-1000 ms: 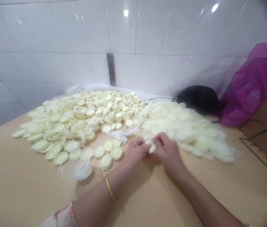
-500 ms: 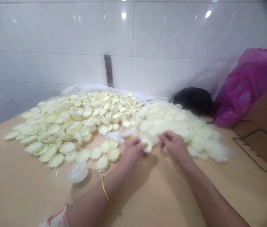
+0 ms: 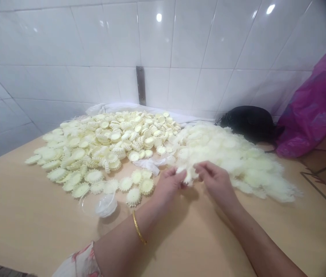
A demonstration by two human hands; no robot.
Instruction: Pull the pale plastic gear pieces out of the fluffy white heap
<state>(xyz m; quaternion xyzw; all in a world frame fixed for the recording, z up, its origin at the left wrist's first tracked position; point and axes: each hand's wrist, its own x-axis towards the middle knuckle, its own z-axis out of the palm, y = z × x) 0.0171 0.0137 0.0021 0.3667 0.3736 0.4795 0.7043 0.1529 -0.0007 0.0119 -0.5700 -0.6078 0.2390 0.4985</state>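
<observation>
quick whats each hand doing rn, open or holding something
left hand: closed, pinching a frilly cream disc
right hand: closed, fingertips pinching the same frilly cream disc

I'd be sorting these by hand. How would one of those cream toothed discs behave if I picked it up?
The toothed disc looks thin and light, so it should probably lift easily, though its narrow teeth may bend if pinched. Lying flat on the table, it seems unlikely to roll, but discs leaning on edge in the heap could slide.
</observation>
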